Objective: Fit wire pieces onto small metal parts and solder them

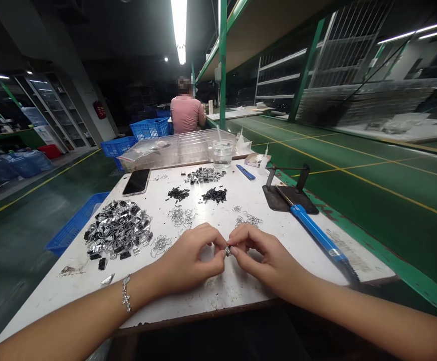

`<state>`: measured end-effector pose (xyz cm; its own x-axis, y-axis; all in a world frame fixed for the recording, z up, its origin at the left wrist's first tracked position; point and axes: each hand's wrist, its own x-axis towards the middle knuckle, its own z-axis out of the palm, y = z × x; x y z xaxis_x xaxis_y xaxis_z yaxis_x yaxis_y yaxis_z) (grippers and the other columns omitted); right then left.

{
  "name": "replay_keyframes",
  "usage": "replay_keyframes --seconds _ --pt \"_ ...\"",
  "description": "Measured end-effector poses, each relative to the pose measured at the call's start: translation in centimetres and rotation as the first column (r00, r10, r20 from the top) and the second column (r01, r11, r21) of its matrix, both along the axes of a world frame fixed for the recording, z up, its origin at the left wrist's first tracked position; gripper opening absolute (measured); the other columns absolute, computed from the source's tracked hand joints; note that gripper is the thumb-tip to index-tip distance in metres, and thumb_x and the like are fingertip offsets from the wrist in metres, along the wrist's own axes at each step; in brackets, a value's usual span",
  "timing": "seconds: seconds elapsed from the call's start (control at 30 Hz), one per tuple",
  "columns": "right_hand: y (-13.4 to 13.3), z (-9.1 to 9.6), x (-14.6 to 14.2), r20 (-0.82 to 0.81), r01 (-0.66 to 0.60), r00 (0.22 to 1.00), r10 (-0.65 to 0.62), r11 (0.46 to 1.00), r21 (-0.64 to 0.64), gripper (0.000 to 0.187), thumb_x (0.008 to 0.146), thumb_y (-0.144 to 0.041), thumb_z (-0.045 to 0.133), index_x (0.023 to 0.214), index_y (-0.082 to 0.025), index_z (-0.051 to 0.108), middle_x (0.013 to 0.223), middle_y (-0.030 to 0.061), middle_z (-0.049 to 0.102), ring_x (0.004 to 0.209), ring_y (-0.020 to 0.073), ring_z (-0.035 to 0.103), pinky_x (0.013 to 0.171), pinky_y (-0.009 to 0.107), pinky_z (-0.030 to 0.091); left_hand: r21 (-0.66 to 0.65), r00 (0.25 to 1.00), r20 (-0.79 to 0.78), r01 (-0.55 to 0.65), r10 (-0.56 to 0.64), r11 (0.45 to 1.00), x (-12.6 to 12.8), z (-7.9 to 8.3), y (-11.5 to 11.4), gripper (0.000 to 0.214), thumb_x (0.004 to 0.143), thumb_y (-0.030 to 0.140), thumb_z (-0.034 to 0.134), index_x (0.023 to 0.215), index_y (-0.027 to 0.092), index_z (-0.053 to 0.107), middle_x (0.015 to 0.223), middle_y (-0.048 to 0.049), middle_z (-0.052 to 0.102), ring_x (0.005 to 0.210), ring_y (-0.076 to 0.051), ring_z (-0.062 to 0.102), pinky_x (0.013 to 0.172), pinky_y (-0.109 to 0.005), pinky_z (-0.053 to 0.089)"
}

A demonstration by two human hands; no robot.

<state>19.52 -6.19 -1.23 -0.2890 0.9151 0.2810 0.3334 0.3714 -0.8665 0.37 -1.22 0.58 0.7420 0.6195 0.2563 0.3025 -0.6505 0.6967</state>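
Close to the front edge of the white table [188,301], my left hand [203,253] and my right hand [258,253] meet fingertip to fingertip. Both pinch one small shiny metal part [228,250], mostly covered by the fingers, so its exact kind does not show. Left of my left hand lie a small heap of bent wire pieces [161,243] and a large pile of silver and black metal parts [119,228]. More wire pieces [249,219] are just beyond my right hand. Two little heaps of black pieces [214,195] sit farther back.
A blue soldering iron [318,233] leans on its dark metal stand [289,195] at the right. A phone [137,181], a blue cutter knife [245,172], a cup of clear liquid [222,154] and more metal parts [205,175] lie farther back. A person [187,113] sits beyond, facing away.
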Motion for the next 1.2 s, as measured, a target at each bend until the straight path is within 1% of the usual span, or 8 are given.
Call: replay_keyframes --seconds 0.13,0.4,0.6,0.7,0.8,1.03,1.13,1.2 --pt "0.09 0.04 -0.03 -0.004 0.001 1.0 -0.001 1.0 0.009 0.009 0.09 -0.028 0.05 0.091 -0.019 0.052 0.08 0.0022 0.055 0.071 0.015 0.052 0.065 0.028 0.043 0.01 1.0 0.009 -0.01 0.01 1.0 0.0 -0.08 -0.07 0.005 0.08 0.014 0.053 0.081 0.018 0.056 0.08 -0.001 0.057 0.079 -0.015 0.053 0.073 -0.026 0.042" --pt "0.02 0.07 -0.13 0.011 0.003 1.0 -0.003 1.0 0.013 0.004 0.088 -0.022 0.05 0.087 -0.019 0.052 0.08 0.0017 0.053 0.07 0.0145 0.051 0.064 0.028 0.042 0.029 1.0 0.02 0.01 -0.01 1.0 0.0 -0.25 -0.09 0.007 0.079 0.013 0.054 0.081 0.018 0.057 0.08 -0.0011 0.058 0.079 -0.015 0.054 0.074 -0.026 0.042" --pt "-0.03 0.1 -0.12 -0.006 -0.042 0.999 0.042 0.999 0.018 0.004 0.089 -0.023 0.048 0.087 -0.02 0.05 0.082 0.0018 0.052 0.072 0.0145 0.049 0.065 0.028 0.042 0.039 1.0 0.029 -0.001 0.0 0.999 -0.02 -0.18 -0.3 0.009 0.075 0.011 0.055 0.074 0.018 0.05 0.074 0.0005 0.054 0.075 -0.014 0.05 0.07 -0.026 0.04" --pt "-0.05 0.17 -0.11 -0.007 -0.069 0.998 0.069 0.998 -0.004 0.003 0.09 -0.022 0.047 0.087 -0.02 0.049 0.081 0.0018 0.051 0.072 0.0148 0.049 0.066 0.028 0.041 0.036 1.0 0.019 0.004 -0.004 0.999 0.0 -0.08 -0.38 0.011 0.074 0.01 0.054 0.072 0.018 0.047 0.073 0.0007 0.051 0.075 -0.014 0.049 0.069 -0.025 0.04" --pt "-0.15 0.25 -0.1 0.008 -0.085 0.996 0.085 0.996 -0.012 0.003 0.088 -0.018 0.048 0.085 -0.02 0.048 0.08 0.0013 0.051 0.072 0.0147 0.048 0.065 0.028 0.041 0.036 1.0 0.005 0.024 -0.024 0.999 0.03 0.05 -0.46 0.012 0.072 0.01 0.054 0.07 0.019 0.045 0.071 0.0002 0.05 0.076 -0.015 0.049 0.068 -0.025 0.04" --pt "-0.29 0.39 -0.21 0.039 -0.087 0.995 0.087 0.996 0.001 0.013 0.08 -0.01 0.051 0.08 -0.021 0.045 0.075 -0.0015 0.047 0.068 0.0133 0.045 0.062 0.025 0.038 0.024 0.999 -0.02 0.046 -0.046 0.999 0.04 0.11 -0.59 0.015 0.069 0.007 0.055 0.071 0.018 0.044 0.076 -0.0002 0.049 0.078 -0.015 0.048 0.069 -0.024 0.041" --pt "-0.24 0.39 -0.19 0.043 -0.086 0.995 0.087 0.996 -0.004 0.012 0.08 -0.011 0.051 0.08 -0.021 0.045 0.076 -0.0016 0.047 0.068 0.0131 0.045 0.062 0.025 0.038 0.016 0.999 -0.016 0.045 -0.045 0.999 0.05 -0.01 -0.52 0.014 0.069 0.008 0.055 0.071 0.018 0.045 0.076 -0.0004 0.05 0.078 -0.015 0.049 0.068 -0.024 0.041" --pt "-0.19 0.36 -0.17 0.04 -0.078 0.996 0.078 0.997 -0.018 0.007 0.083 -0.014 0.05 0.081 -0.02 0.046 0.077 -0.0006 0.049 0.07 0.0137 0.046 0.063 0.026 0.039 0.002 1.0 -0.008 0.029 -0.029 1.0 0.04 -0.12 -0.37 0.012 0.071 0.009 0.055 0.071 0.018 0.046 0.075 -0.0003 0.05 0.077 -0.015 0.049 0.069 -0.025 0.04"
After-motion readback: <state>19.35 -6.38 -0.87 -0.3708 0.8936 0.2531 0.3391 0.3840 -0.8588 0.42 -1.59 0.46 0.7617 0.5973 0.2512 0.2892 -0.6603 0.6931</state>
